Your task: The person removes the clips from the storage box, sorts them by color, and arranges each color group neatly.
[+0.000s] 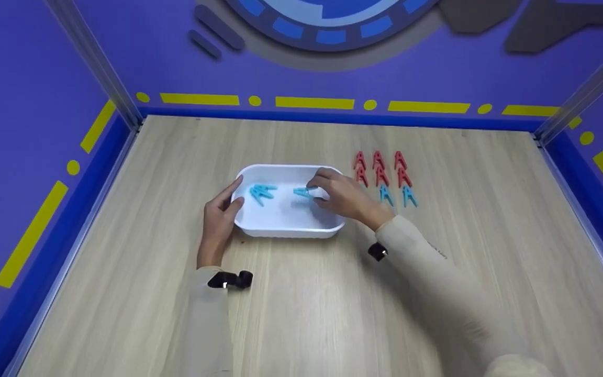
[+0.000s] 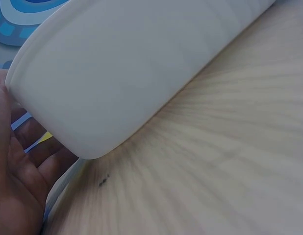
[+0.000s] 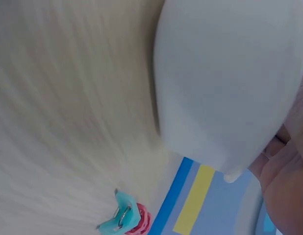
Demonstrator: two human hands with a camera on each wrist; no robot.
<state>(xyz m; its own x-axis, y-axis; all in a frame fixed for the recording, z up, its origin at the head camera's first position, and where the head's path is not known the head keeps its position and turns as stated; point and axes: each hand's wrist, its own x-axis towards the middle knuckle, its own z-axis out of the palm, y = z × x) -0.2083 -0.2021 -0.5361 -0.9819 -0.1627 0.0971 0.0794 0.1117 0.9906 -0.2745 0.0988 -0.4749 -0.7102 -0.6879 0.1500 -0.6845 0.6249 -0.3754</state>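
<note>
A white plastic tub (image 1: 288, 232) sits on the table in the head view. My left hand (image 1: 219, 222) grips its left end, thumb at the rim and fingers along the outer wall, as the left wrist view of the tub wall (image 2: 107, 73) also shows. Over the tub's right side, my right hand (image 1: 346, 196) pinches a blue clothespin (image 1: 300, 192) between thumb and fingers. Inside the tub at the left lie blue clothespins (image 1: 262, 192), overlapping one another. In the right wrist view the tub (image 3: 225, 73) hides the pinched clothespin.
Right of the tub stand red clothespins (image 1: 380, 176) in two rows. In front of them are blue clothespins (image 1: 409, 196), one mostly hidden behind my right hand. Blue panel walls (image 1: 312, 78) close off the table's back and sides.
</note>
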